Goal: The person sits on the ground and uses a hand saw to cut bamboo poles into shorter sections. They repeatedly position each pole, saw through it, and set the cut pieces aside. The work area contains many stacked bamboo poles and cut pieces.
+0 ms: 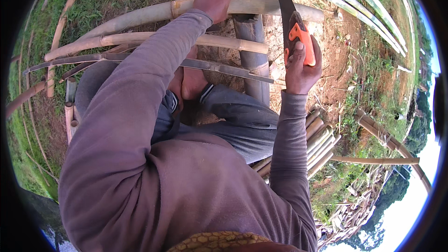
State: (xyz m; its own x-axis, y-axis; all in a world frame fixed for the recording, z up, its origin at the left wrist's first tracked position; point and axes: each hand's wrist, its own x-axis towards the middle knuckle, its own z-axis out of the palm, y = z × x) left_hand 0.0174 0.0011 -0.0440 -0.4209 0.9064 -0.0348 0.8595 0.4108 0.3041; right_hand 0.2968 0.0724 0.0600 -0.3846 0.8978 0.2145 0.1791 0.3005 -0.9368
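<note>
- yellow-patterned headwear (219,240) up close
- left hand (213,6) grips bamboo pole (259,5), brace it imo
- right hand (302,71) grasps handsaw (305,42) by pole's right end, start gently

The tip of my saw (287,14) runs out past the upper edge, and my right grip (302,72) hides part of its orange handle (309,49). I cannot tell whether the blade (283,0) touches the pole (255,5) behind it. My left grip (213,6) covers a stretch of that pole; my right sleeve (291,135) hides part of the bamboo stack (321,143).
</note>
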